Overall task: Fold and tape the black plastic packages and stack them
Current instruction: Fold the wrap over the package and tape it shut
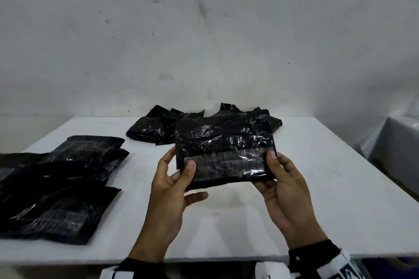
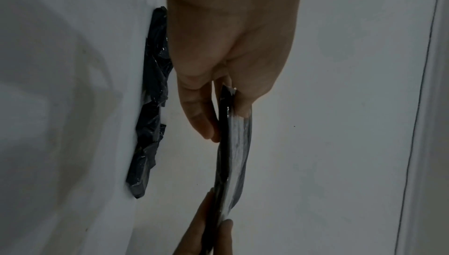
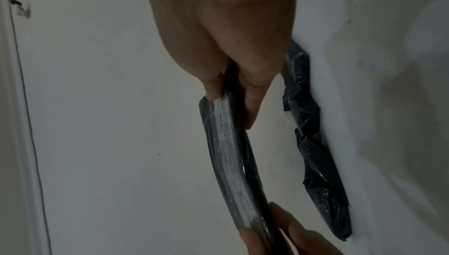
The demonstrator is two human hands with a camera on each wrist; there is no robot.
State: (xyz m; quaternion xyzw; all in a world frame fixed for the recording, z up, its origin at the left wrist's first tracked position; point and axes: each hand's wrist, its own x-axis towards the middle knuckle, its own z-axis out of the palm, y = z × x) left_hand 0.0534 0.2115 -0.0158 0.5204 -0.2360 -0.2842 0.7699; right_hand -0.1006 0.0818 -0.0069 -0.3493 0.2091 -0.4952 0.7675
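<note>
A folded black plastic package (image 1: 224, 149) with a strip of clear tape (image 1: 226, 161) across its front is held up above the white table (image 1: 317, 188). My left hand (image 1: 179, 179) pinches its left end, thumb on the tape and fingers behind. My right hand (image 1: 272, 170) pinches the right end the same way. The left wrist view shows the package (image 2: 230, 144) edge-on between my left hand (image 2: 218, 109) and the other hand's fingers (image 2: 218, 232). The right wrist view shows the package (image 3: 228, 153) edge-on in my right hand (image 3: 226, 90).
A pile of loose, crumpled black packages (image 1: 158, 127) lies at the table's far middle, also seen as the pile (image 2: 150, 105) and the pile (image 3: 313, 144) in the wrist views. Several flat taped packages (image 1: 63, 188) lie stacked at the left. A grey covered object (image 1: 394, 142) stands at the right.
</note>
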